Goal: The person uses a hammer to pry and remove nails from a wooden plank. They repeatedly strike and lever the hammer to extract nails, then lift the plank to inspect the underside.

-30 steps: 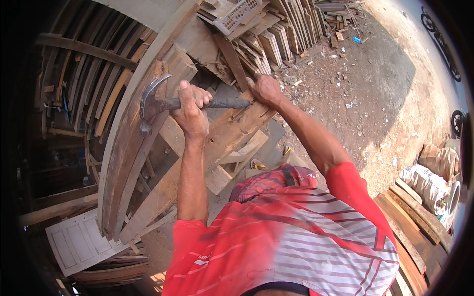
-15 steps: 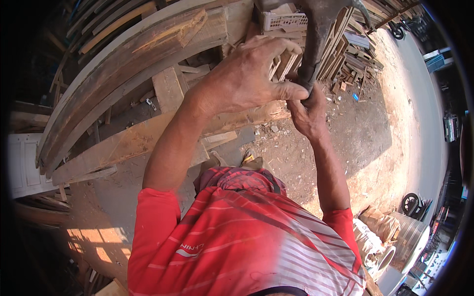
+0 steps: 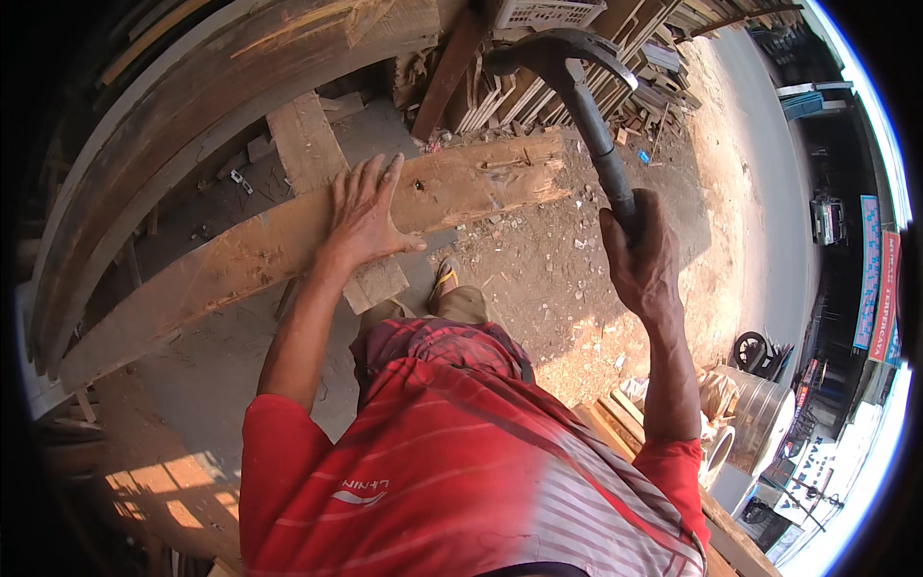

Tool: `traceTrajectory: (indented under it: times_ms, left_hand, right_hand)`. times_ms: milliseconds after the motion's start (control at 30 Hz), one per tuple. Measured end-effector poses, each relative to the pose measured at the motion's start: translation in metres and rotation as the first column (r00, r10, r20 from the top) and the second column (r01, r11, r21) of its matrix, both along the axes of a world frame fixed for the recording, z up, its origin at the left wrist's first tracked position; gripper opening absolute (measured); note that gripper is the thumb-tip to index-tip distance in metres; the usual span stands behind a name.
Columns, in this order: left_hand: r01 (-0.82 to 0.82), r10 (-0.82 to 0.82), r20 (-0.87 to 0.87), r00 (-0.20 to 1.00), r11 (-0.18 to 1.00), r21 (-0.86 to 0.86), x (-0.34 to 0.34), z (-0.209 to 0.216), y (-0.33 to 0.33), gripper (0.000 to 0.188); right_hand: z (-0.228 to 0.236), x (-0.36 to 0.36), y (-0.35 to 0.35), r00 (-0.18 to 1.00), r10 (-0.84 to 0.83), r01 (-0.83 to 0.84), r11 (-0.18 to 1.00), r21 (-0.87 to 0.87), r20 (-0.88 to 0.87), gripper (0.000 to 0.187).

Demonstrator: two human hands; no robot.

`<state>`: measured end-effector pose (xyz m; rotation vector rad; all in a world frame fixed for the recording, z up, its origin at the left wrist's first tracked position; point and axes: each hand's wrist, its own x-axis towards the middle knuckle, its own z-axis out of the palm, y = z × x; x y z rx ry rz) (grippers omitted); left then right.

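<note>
My right hand is wrapped round the lower end of a claw hammer, raised to the right of the beam. The hammer's handle is dark and its metal head points up and away, the claw toward the right. My left hand has its fingers spread over a long wooden beam; whether the palm presses on it I cannot tell. The beam runs from the lower left to a rough, splintered end at the right. Under it lies a shorter crosswise timber.
Large curved timbers fill the far left. Beyond the hammer are stacked boards and a white plastic crate. Wood chips litter the dirt ground. A road runs along the right; wrapped bundles stand at the near right.
My left hand has left the hammer and moved left and down to the beam, its fingers spreading. My right hand has moved right and slightly down, still gripping the hammer.
</note>
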<state>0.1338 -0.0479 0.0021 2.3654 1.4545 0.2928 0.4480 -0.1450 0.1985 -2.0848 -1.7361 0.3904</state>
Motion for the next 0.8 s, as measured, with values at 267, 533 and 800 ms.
traceTrajectory:
  times_ms: [267, 533, 800]
  left_hand:
    - [-0.018, 0.012, 0.141, 0.99, 0.999, 0.043, 0.002, 0.001, 0.001, 0.127]
    - [-0.027, 0.019, 0.18, 0.984, 0.999, 0.04, -0.005, 0.0, 0.001, 0.124]
    - [-0.006, 0.001, 0.205, 0.979, 1.0, 0.025, -0.004, 0.002, 0.004, 0.125]
  right_hand:
    - [-0.028, 0.028, -0.003, 0.876, 0.146, -0.004, 0.955, -0.296, 0.46, 0.028]
    - [0.02, -0.045, 0.014, 0.977, -0.048, -0.005, 0.969, 0.247, 0.209, 0.024]
    - [-0.039, 0.034, -0.008, 0.855, 0.036, 0.101, 0.967, -0.233, 0.518, 0.026]
